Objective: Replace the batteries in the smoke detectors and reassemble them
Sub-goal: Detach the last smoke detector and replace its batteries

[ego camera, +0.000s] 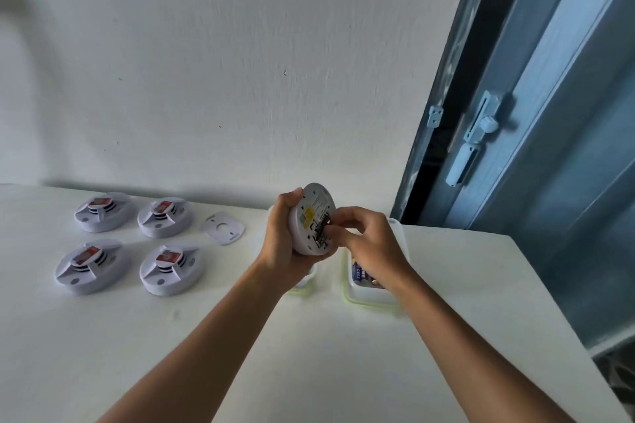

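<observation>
The left hand [285,237] grips a white smoke detector [314,220] on edge above the white table [240,336], fingers curled round its rim, its back turned toward the right hand [367,244]; the right hand's fingertips [338,221] are bunched together at the open battery compartment at about 4 o'clock on the back, and whether they pinch a battery I cannot tell; a yellow label [308,215] sits near the middle of the back; four more detectors [137,244] stand face up in a square at 9 o'clock from the hands; a loose white mounting plate [223,227] lies flat between them and the held detector; at 5 o'clock, under the right wrist, a green-rimmed container [364,299] holds batteries [360,273]; a second container [304,285] sits mostly hidden beneath the left hand.
</observation>
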A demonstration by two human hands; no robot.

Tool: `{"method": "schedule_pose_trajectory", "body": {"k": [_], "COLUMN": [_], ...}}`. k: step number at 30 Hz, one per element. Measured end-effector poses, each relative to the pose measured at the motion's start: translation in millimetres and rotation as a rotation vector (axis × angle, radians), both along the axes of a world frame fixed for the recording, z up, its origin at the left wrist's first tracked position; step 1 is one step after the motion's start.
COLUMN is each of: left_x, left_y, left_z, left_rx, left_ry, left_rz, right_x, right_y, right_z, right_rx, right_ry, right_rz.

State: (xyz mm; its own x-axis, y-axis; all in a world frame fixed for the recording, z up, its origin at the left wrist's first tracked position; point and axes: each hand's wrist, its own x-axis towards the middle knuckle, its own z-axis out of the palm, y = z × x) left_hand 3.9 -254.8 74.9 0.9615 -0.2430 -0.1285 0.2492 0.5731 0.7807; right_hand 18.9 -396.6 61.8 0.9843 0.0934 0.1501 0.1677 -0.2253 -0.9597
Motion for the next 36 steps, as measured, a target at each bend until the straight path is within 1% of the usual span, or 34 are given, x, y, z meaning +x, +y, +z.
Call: {"method": "schedule_pose_trajectory", "body": {"k": [4,11,13,16,20,22,25,27,29,30,32,36], "left_x": [-4.5,-4.6,-4.4,-2.4,-0.8,1.2,4.4,6.6,8.2,9.0,10.5,13.3], "left_y": [-21.7,-37.8,-39.6,-45.7,-50.9,-50.0,-47.0,-42.1,-36.2,-33.6,-28.5,-22.2], "left_z": [-0.1,0.8,2.2,6.1,5.2,2.7,1.9,1.1,1.5,1.5,0.4,-2.4], "left_rx": [0.040,0.069,0.092,0.194,0.289,0.285,0.254,0.253,0.267,0.271,0.283,0.262], "left_ry": [-0.017,-0.061,-0.059,-0.033,-0.024,-0.035,-0.036,-0.023,-0.015,-0.015,-0.020,-0.017], "left_rz": [0.023,0.055,0.063,0.130,0.165,0.157,0.169,0.187,0.181,0.176,0.175,0.175], "right_x": [2.2,8.2,8.1,8.1,11.9,13.8,14.7,18.0,21.8,22.9,24.6,27.8], "right_y": [-24.5,-39.5,-38.1,-31.5,-29.0,-30.5,-33.2,-37.7,-44.4,-47.8,-52.8,-57.5], "right_z": [3.5,4.7,5.0,5.8,9.9,12.5,17.3,17.6,14.5,13.0,7.7,-4.4], "right_rx": [0.162,0.301,0.292,0.237,0.258,0.317,0.529,0.570,0.524,0.467,0.273,-0.209], "right_ry": [0.151,0.213,0.204,0.193,0.287,0.326,0.374,0.358,0.340,0.338,0.329,0.278], "right_rz": [0.096,0.147,0.107,-0.025,-0.097,-0.113,-0.090,-0.097,-0.086,-0.069,-0.036,-0.009]}}
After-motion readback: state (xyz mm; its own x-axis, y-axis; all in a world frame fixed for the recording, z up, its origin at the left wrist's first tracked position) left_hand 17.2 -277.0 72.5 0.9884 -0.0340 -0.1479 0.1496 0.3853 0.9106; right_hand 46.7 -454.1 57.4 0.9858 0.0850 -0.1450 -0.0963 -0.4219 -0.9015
